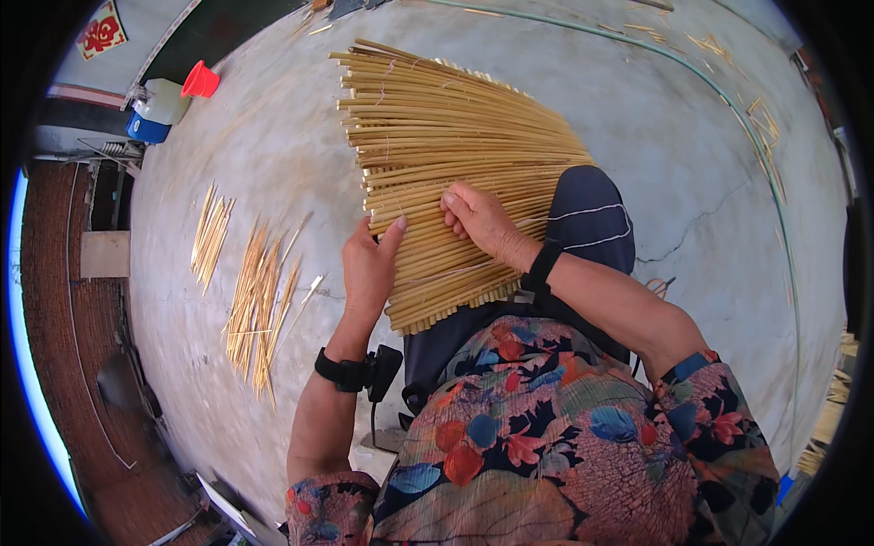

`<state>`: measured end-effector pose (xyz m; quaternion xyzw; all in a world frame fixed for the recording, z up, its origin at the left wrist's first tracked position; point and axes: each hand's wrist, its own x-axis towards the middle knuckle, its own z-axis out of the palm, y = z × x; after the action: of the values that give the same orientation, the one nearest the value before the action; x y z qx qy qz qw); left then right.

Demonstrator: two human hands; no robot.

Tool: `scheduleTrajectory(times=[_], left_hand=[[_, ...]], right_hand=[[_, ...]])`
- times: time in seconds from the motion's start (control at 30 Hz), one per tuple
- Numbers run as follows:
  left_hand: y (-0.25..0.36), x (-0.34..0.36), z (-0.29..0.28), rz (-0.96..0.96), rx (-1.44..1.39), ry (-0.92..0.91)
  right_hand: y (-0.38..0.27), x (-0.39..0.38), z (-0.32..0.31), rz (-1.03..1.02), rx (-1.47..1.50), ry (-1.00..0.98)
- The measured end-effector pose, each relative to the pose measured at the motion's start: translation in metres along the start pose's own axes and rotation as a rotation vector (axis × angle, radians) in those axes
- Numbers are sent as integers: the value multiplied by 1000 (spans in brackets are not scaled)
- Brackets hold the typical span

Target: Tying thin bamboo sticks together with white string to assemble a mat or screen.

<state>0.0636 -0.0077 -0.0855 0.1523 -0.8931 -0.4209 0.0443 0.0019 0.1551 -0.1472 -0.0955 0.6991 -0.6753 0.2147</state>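
Observation:
A mat of straw-coloured reed stalks (482, 136), tied in rows with thin thread, lies across my lap and fans out away from me. At its left edge my left hand (371, 264) is closed on the stalk ends, thumb on top and fingers partly hidden. Over the mat's middle, my right hand (481, 218) has its fingers pinched together; whatever sits between them is too small to make out. White string (596, 211) runs from the mat and loops over my right knee (592, 196).
Loose stalks (255, 309) and a smaller bundle (211, 232) lie on the concrete floor at left. A red bucket (200, 80) and a blue-and-white container (155, 114) stand far left. A green hose (728, 100) curves along the right, with scattered stalks (765, 123) beside it.

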Motion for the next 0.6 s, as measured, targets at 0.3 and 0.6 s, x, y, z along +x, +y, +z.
scheduleTrajectory(times=[0.3,0.6], left_hand=[[-9,-1,3,14,-69,0],[-15,-15,-38,-215,-417,-236]], right_hand=[[-14,-13,21,-251,-28,-110],[-17,-7,22,-235,-130,-135]])
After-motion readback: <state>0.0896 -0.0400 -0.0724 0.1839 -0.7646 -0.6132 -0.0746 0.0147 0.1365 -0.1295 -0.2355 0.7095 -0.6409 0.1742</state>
